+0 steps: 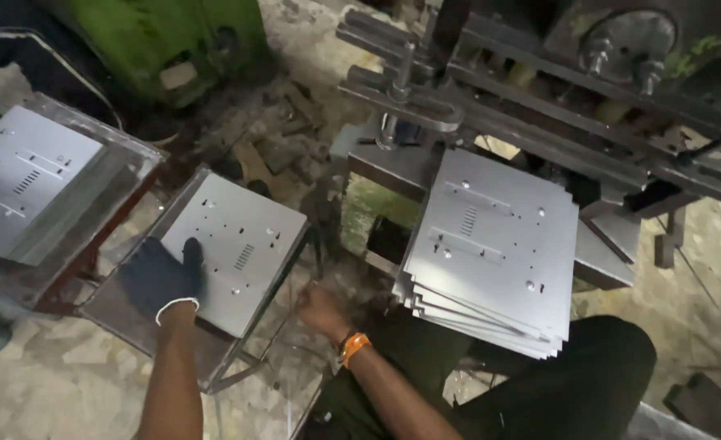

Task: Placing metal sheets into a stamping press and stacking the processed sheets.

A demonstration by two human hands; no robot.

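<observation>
My left hand point(160, 279), in a dark glove, rests flat on the lower left part of a punched grey metal sheet point(242, 244) lying on a low metal stand point(112, 314). My right hand point(321, 310) is bare, with an orange band at the wrist, its fingers curled near the stand's right edge; whether it grips anything is unclear. A stack of several similar punched sheets point(495, 253) lies fanned on my right leg and the machine's edge.
Another pile of punched sheets point(22, 175) sits on a stand at the far left. A heavy steel press machine point(540, 90) fills the upper right. A green machine body point(189, 41) stands at the top. Scrap litters the concrete floor point(50, 383).
</observation>
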